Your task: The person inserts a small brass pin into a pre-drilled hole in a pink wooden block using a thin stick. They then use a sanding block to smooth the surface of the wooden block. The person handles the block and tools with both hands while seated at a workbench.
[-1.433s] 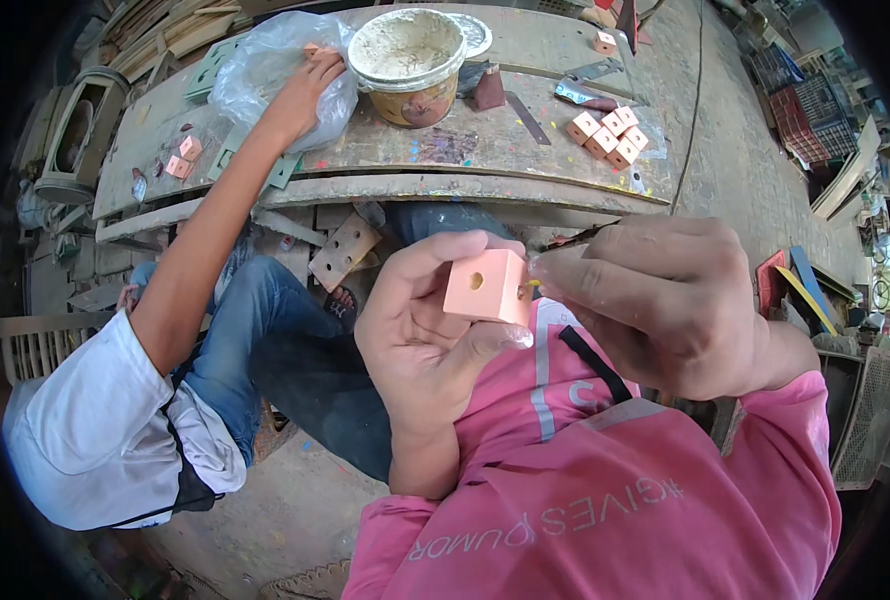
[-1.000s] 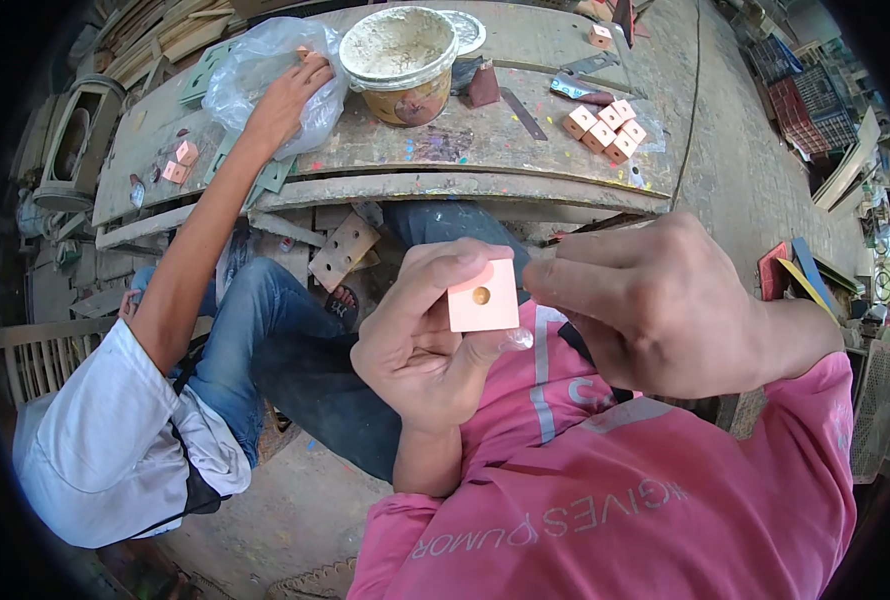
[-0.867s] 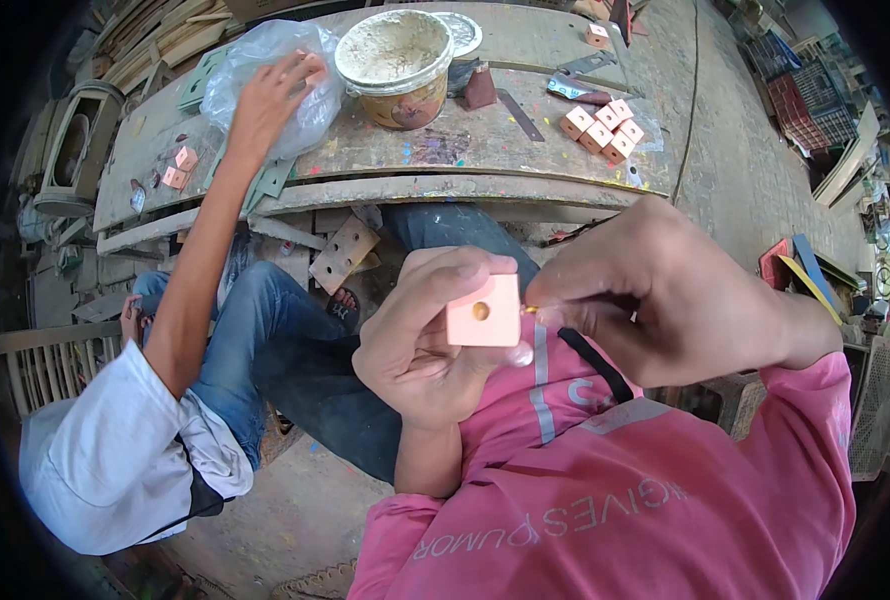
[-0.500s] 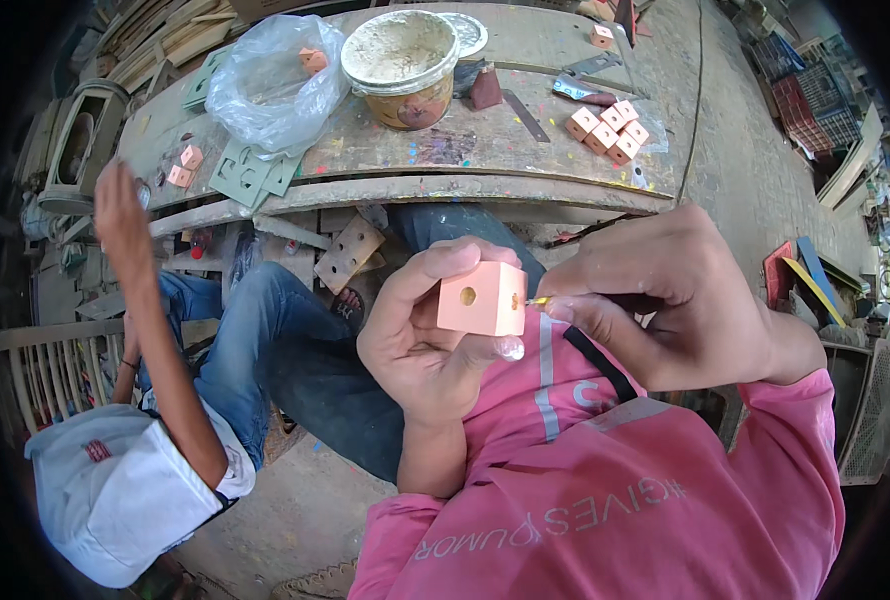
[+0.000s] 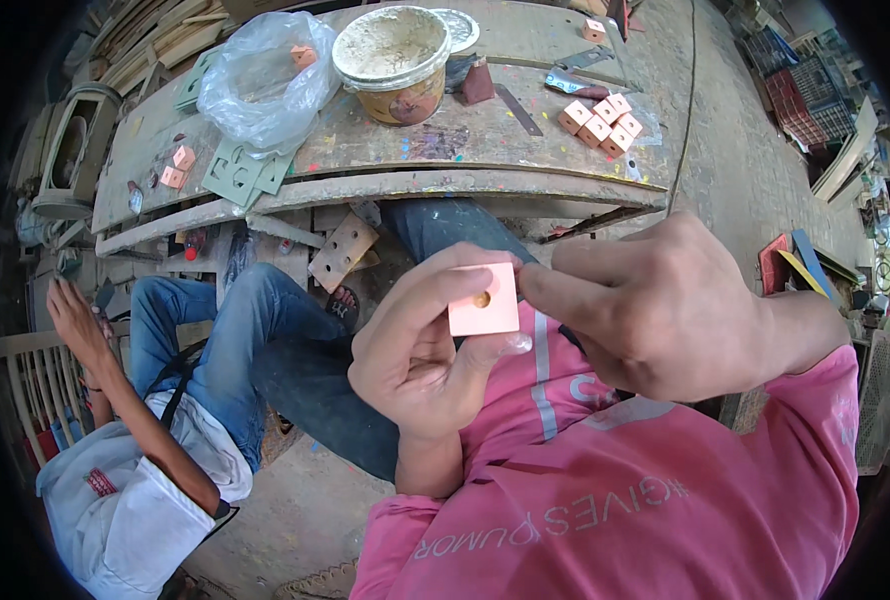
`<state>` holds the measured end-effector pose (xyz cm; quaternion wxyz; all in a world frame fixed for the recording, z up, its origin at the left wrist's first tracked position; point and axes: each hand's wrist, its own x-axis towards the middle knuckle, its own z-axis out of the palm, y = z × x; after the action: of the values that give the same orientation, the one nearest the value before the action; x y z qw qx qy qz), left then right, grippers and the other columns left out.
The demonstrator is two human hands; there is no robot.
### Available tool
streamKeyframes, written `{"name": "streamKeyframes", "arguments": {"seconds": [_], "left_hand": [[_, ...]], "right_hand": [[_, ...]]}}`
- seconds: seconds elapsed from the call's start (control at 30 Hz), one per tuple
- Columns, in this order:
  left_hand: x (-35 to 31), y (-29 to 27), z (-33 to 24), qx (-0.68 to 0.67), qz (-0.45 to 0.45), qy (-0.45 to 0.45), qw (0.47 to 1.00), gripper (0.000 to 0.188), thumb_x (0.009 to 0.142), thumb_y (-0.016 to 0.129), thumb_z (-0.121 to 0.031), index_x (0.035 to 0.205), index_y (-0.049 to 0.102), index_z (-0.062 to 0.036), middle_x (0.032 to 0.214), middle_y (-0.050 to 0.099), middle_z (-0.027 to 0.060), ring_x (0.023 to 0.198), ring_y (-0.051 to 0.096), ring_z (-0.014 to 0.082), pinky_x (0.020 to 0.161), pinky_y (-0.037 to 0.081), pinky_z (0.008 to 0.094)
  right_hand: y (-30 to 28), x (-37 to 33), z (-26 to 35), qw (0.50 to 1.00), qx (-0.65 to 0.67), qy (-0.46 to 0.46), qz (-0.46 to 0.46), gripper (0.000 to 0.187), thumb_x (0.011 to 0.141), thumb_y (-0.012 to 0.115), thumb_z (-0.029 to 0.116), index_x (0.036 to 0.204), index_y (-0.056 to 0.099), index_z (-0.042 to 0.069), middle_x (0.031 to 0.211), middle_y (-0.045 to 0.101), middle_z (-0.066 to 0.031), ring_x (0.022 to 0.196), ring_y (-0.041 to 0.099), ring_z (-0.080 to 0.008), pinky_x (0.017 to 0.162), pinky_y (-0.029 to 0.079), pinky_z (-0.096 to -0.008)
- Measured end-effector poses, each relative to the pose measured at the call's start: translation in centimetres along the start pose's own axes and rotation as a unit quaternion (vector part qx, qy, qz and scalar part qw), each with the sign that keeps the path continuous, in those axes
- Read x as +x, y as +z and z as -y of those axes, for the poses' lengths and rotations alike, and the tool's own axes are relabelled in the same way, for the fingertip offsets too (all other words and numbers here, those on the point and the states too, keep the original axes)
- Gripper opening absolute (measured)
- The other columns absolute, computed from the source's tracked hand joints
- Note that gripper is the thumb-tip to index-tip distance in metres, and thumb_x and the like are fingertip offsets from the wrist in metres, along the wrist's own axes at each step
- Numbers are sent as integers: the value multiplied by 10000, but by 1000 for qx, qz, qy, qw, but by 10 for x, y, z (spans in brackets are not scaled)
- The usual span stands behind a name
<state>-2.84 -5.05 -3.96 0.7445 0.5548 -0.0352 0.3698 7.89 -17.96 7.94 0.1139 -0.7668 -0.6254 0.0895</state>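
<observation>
Between the thumb and fingers of my left hand [image 5: 415,350] is a peach-coloured cube [image 5: 487,321], one face turned up with a round hole in its middle. My right hand [image 5: 655,310] presses close against the cube's right side, its fingers bent and pinched together. Whatever is in that pinch is hidden behind the knuckles. Both hands are above my lap, below the near edge of the workbench [image 5: 365,160].
Several like cubes [image 5: 600,125] cluster on the bench's right; two more cubes [image 5: 177,168] lie left. A plastic bag [image 5: 255,95], a dirty bucket [image 5: 410,100] and green cut-out sheets [image 5: 237,178] are between. At left sits a person in a white shirt [image 5: 130,500].
My right hand has turned over, hiding the small yellowish piece seen in its fingertips. The cube has rotated slightly in my left hand. The other person's raised hand has come down.
</observation>
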Motion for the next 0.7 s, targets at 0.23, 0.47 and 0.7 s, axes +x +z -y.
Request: {"name": "streamKeyframes", "arguments": {"seconds": [0.23, 0.47, 0.7], "left_hand": [[1, 9, 8, -30, -19, 23, 999, 470, 704, 763, -21, 1098, 536, 98, 998, 609, 258, 886, 632, 252, 738, 530, 316], [5, 12, 8, -95, -62, 1, 993, 569, 755, 759, -218, 1157, 488, 81, 954, 617, 225, 845, 633, 232, 766, 529, 344], [5, 9, 5, -103, -53, -18, 993, 599, 751, 762, -219, 1173, 474, 95, 949, 624, 222, 865, 635, 234, 775, 524, 328]], "right_hand": [[-3, 3, -15, 984, 177, 6, 28, 309, 659, 616, -49, 965, 626, -1, 662, 571, -99, 567, 580, -276, 486, 449, -350], [4, 0, -14, 935, 349, 59, -28, 161, 736, 579, -72, 878, 639, -28, 741, 625, -170, 628, 616, -296, 561, 482, -313], [8, 2, -12, 949, 292, -12, -119, 178, 707, 597, -86, 872, 641, -35, 729, 623, -169, 639, 617, -318, 568, 492, -332]]}}
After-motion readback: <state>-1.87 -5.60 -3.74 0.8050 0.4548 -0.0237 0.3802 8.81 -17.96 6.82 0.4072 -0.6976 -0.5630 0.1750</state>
